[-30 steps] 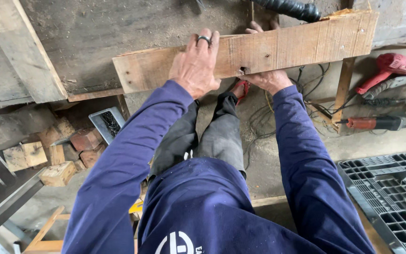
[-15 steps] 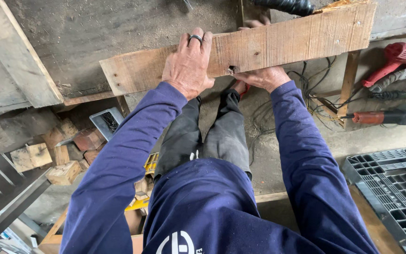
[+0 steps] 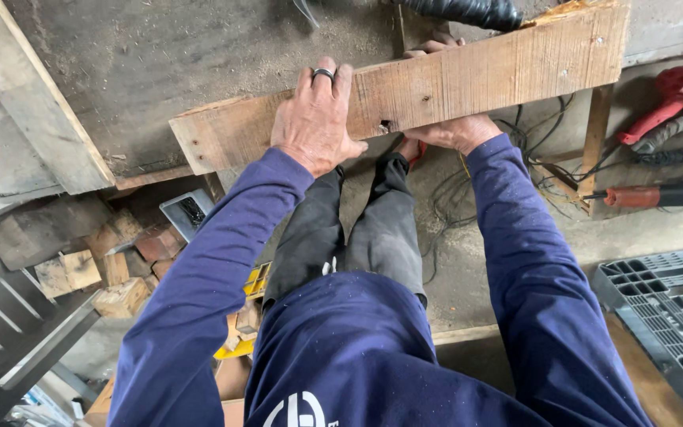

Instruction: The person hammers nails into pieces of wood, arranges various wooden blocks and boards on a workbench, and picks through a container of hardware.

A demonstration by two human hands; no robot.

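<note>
Plank [image 3: 468, 79] under flat, spread left hand [image 3: 314, 119], right hand [image 3: 456, 130] gripping its near edge.

The long weathered wooden plank [image 3: 468, 87] looks rough, dry and matt, with splintered ends. The grey concrete-like bench top [image 3: 199, 71] under it is dull and gritty. The dark finger ring [image 3: 323, 74] looks glossy; the navy sleeves [image 3: 199, 300] are soft matt cloth.

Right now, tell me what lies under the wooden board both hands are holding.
Under the wooden board show a grey work surface, black cables on the floor, and the right hand gripping from below. The left hand rests on top. Whatever lies directly beneath stays hidden.
</note>
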